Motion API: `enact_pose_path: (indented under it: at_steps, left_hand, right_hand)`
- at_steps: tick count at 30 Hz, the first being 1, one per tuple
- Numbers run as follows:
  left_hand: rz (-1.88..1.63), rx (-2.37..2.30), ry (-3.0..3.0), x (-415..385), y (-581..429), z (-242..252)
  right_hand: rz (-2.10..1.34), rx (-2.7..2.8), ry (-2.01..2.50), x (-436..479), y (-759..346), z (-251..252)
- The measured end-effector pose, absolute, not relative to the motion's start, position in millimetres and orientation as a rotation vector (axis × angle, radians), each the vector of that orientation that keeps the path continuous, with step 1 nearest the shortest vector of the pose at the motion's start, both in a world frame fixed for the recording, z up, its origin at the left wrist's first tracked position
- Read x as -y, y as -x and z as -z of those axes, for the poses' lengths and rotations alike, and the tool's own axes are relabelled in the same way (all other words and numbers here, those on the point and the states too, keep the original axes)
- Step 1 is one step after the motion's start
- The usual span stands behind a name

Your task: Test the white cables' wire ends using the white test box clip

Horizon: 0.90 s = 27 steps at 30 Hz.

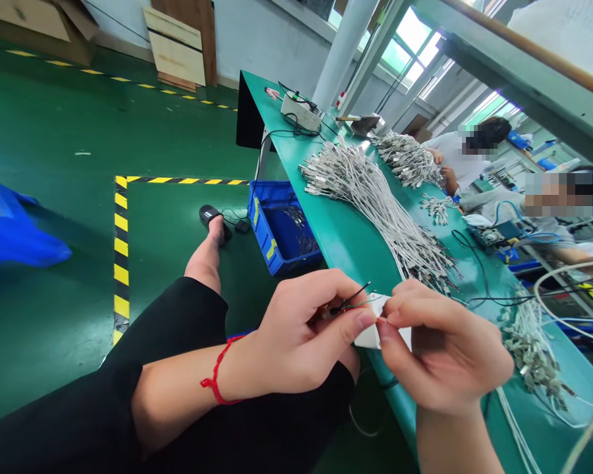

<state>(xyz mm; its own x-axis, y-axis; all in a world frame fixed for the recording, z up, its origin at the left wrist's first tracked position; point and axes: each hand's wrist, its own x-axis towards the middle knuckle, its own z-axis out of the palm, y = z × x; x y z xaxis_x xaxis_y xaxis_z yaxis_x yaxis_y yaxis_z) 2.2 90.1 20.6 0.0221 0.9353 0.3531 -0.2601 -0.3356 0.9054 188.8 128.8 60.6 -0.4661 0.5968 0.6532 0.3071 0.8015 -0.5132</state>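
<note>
My left hand (309,329), with a red string bracelet at its wrist, pinches the end of a cable whose thin wires (352,303) fan out, one black and one green among them. Close beside it, my right hand (439,342) has thumb and forefinger pressed together on a thin reddish wire (381,320) at the fingertips. The two hands almost touch above the bench edge. Just behind the fingertips sits a white block-shaped object (370,337), partly covered by the hands. Most of the cable is hidden inside my left palm.
On the green bench (346,243) lies a long bundle of white cables (375,191), with more cable piles (408,160) (531,342) behind and right. A blue bin (271,243) stands on the floor below. Two people sit across the bench. A power box (301,112) is at the far end.
</note>
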Motion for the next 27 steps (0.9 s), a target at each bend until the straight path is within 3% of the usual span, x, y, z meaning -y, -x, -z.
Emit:
enact_pose_path:
  at_steps: [19, 23, 27]
  left_hand:
    - [-1.608, -0.740, -1.483, -96, 1, -17]
    - [-1.720, -0.899, -1.539, -101, 14, -24]
    - [-1.874, -0.853, -1.776, -99, 21, -32]
  right_hand:
    - [-0.343, 2.181, 0.632, -132, -190, -62]
    - [-0.616, 2.061, 0.770, -125, -195, -66]
    - [-1.247, 1.756, 1.030, -110, -186, -75]
